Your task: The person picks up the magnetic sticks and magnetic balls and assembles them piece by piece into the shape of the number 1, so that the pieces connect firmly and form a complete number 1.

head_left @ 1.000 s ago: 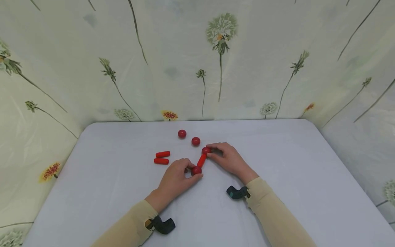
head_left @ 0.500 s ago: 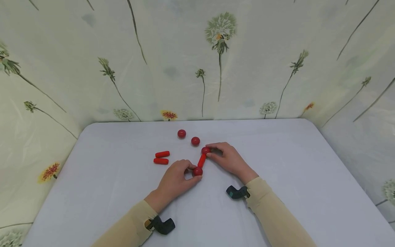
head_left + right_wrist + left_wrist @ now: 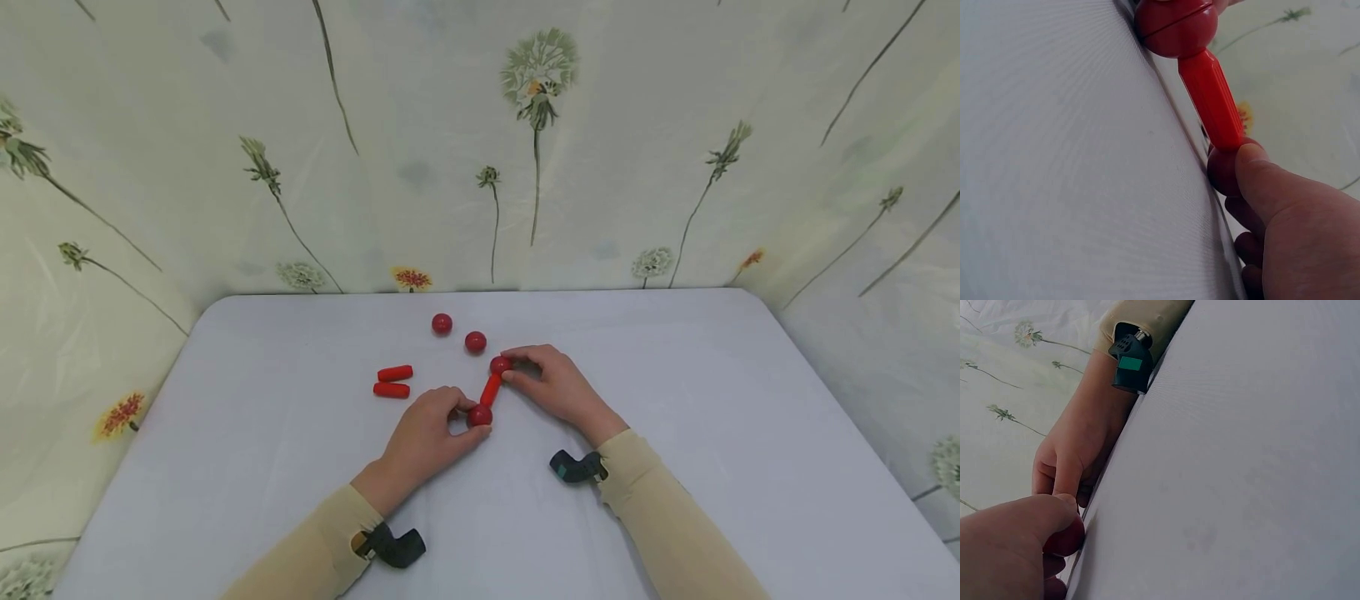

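Note:
A bright red ridged rod (image 3: 1212, 100) joins two dark red balls, slanting across the middle of the table in the head view. My left hand (image 3: 431, 437) pinches the nearer ball (image 3: 479, 415) between thumb and fingers. At the far end, my right hand (image 3: 558, 387) grips the other ball (image 3: 1225, 172) with thumb and forefinger. The nearer ball shows a groove across it in the right wrist view. In the left wrist view the thumb covers much of the held ball (image 3: 1067, 537), and the rod is hidden there.
Two loose red rods (image 3: 394, 373) lie side by side left of the hands. Two loose red balls (image 3: 442, 324) sit farther back. All rest on a white-covered table (image 3: 712, 433), with a flower-patterned curtain (image 3: 420, 125) behind it.
The left hand's ball has shifted very slightly right since the first frame, bringing the rod a little more upright in view. Both hands keep their holds; the loose pieces have not moved.

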A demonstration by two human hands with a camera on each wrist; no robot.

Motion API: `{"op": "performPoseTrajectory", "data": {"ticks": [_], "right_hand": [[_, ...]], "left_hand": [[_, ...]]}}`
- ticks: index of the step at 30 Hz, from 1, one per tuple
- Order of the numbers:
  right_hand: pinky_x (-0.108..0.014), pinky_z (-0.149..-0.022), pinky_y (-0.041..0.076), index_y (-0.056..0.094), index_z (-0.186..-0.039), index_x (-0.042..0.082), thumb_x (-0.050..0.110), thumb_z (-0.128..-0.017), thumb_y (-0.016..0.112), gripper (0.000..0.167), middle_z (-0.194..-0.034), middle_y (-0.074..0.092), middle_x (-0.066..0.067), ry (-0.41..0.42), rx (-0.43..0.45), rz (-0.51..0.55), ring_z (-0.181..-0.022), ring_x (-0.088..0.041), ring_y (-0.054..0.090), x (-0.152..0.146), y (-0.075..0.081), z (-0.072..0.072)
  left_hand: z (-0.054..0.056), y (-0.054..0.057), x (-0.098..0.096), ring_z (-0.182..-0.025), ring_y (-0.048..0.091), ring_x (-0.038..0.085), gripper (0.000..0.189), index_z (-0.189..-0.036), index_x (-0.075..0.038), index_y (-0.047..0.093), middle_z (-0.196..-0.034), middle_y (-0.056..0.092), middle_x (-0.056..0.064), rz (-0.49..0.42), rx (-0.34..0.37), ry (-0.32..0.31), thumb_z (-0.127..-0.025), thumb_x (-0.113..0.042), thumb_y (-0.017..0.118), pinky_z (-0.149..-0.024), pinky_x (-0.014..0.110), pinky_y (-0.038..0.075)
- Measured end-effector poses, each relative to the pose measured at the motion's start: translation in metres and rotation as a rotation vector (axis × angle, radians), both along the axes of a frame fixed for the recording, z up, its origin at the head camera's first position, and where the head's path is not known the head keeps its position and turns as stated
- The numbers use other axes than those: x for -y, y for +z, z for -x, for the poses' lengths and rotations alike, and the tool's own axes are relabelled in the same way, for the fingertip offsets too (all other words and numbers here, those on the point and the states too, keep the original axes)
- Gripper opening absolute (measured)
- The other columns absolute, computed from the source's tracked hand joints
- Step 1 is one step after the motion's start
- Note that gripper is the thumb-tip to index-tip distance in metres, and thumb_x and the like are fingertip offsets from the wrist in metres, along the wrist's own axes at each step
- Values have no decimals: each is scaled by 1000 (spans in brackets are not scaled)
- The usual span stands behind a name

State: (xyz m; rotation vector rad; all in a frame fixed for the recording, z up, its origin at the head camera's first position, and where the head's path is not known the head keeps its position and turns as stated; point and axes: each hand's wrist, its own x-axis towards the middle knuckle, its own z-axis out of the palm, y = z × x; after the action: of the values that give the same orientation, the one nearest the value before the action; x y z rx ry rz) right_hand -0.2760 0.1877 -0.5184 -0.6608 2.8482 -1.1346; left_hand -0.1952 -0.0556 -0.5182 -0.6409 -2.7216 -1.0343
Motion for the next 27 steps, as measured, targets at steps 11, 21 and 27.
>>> {"op": "performPoseTrajectory", "data": {"ticks": [11, 21, 27], "right_hand": [[-43, -101, 44, 66, -126, 27, 45, -91, 69, 40, -122, 63, 12, 21, -2, 32, -118, -14, 53, 2, 3, 0], [-44, -100, 44, 66, -126, 29, 48, -90, 69, 41, -121, 62, 13, 7, -1, 8, -118, -13, 53, 0, 0, 1], [-44, -100, 44, 66, -126, 28, 48, -91, 68, 41, -122, 63, 12, 9, -16, 6, -118, -14, 53, 0, 0, 2]], "left_hand": [[-2, 2, 2, -85, 53, 5, 35, -108, -23, 65, -94, 61, -14, -21, 34, 18, -82, -41, 80, -74, 24, 50], [-2, 2, 2, -89, 55, 5, 40, -112, -24, 63, -100, 62, -11, -34, 71, 22, -81, -43, 81, -76, 23, 51], [-3, 4, 3, -91, 56, 6, 44, -113, -24, 63, -103, 61, -11, -57, 102, 43, -80, -44, 81, -76, 24, 51]]}}
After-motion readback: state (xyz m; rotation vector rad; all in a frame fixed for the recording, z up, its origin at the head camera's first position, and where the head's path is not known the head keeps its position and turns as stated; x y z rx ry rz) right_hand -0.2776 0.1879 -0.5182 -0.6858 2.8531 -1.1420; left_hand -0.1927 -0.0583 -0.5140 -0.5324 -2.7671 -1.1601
